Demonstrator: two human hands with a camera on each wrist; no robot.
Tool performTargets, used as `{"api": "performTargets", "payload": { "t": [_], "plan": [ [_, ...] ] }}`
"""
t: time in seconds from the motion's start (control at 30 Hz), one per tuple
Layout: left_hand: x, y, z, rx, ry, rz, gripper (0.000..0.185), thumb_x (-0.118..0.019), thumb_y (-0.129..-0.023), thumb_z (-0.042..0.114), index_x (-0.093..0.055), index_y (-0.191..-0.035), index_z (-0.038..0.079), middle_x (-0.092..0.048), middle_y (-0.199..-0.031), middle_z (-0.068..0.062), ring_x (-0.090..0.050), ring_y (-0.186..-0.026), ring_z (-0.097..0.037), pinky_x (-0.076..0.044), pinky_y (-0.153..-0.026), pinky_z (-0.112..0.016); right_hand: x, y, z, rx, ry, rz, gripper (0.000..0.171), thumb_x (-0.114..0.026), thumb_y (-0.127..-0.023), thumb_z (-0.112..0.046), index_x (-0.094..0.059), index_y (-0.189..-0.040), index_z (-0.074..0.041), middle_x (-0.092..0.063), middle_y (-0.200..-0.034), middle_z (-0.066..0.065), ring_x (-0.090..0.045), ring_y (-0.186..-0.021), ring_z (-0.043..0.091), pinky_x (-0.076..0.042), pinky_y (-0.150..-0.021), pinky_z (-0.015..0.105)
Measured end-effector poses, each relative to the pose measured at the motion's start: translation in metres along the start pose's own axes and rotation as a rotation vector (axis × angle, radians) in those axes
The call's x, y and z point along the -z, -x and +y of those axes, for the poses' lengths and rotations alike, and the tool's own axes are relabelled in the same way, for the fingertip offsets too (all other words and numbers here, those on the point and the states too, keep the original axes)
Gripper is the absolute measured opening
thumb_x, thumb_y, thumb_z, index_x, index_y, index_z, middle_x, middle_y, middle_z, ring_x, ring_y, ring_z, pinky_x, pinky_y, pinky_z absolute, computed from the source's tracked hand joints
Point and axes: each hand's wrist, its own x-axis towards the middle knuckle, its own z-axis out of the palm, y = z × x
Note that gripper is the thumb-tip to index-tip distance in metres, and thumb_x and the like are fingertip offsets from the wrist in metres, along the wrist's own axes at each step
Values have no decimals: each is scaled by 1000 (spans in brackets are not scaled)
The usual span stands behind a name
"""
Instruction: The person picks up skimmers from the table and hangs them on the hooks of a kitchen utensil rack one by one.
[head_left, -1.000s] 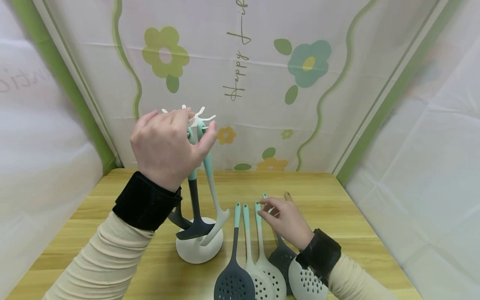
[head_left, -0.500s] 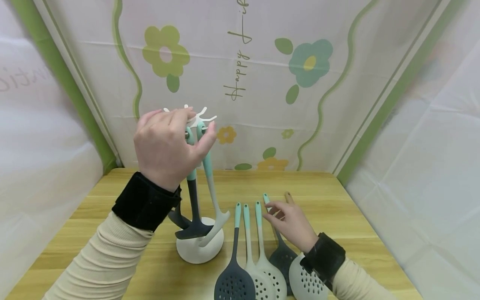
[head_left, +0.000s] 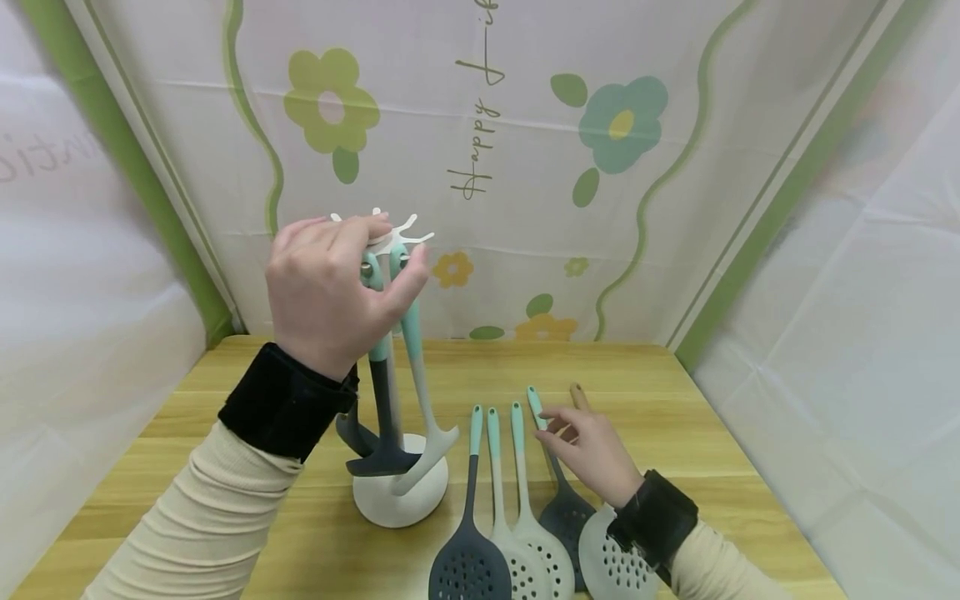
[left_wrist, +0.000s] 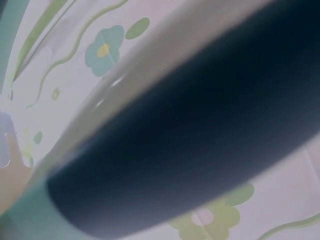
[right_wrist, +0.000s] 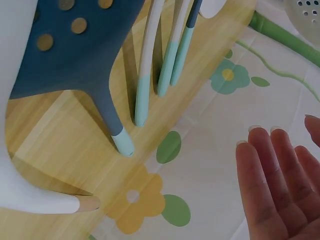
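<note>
Head view: your left hand (head_left: 330, 296) is raised at the top of the white utensil stand with radiating hooks (head_left: 400, 500), fingers and thumb curled around the mint-green handle ends of the hanging utensils (head_left: 396, 275); a dark grey spatula (head_left: 386, 454) and a white turner (head_left: 431, 446) hang down to the stand's round base. At about 4 o'clock from that base, your right hand (head_left: 592, 450) rests low over the light wooden table (head_left: 675, 417), fingers loosely bent, fingertips touching the mint tip of the dark grey ladle handle (head_left: 534, 404), not gripping it. Dark and white slotted skimmers lie side by side at its 9 o'clock. Left wrist view: only a blurred dark handle (left_wrist: 190, 125) with a mint end fills the frame; grip can't be read here. Right wrist view: your right fingers (right_wrist: 280, 175) are straight, relaxed, holding nothing, with mint-tipped handles (right_wrist: 167, 70) at 11 o'clock.
</note>
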Motion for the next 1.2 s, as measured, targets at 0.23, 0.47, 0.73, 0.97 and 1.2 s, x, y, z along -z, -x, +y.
{"api": "performTargets", "payload": {
  "t": [0.23,0.47,0.73,0.97,1.2],
  "plan": [
    [-1,0,1,22,54,28,47,-57,-84,43,-75,-89,0,-76,-83,-14,-66,-64,-36,-51,-83,-52,2,1,5,-11,8,3,28,-69,-92,-23,-70,-117,-12,-70,-90,0,-65,-79,10,-55,-71,27],
    [1,0,-1,-6,5,12,49,-55,-86,44,-75,-87,-1,-77,-84,-13,-68,-68,-36,-53,-84,-52,2,1,11,-44,13,-5,29,-69,-91,-23,-70,-118,-12,-69,-91,-1,-64,-79,9,-54,-70,28],
    [3,-1,5,1,-64,44,49,-59,-86,48,-74,-79,2,-78,-87,-9,-69,-81,-34,-54,-75,-53,3,2,18,-68,15,-3,27,-69,-92,-21,-70,-117,-11,-69,-91,1,-65,-79,11,-54,-69,28],
    [4,3,8,6,-137,54,52,-58,-88,52,-79,-86,5,-78,-95,-8,-67,-82,-35,-53,-66,-51,3,3,26,-81,30,-2,30,-68,-92,-23,-70,-118,-9,-70,-91,1,-65,-79,10,-53,-67,27],
    [6,4,8,3,-121,51,47,-54,-90,44,-80,-90,5,-78,-95,-10,-70,-80,-34,-57,-79,-52,7,3,40,-92,47,2,31,-67,-93,-22,-69,-119,-6,-69,-93,4,-63,-78,11,-50,-62,25]
  ]
}}
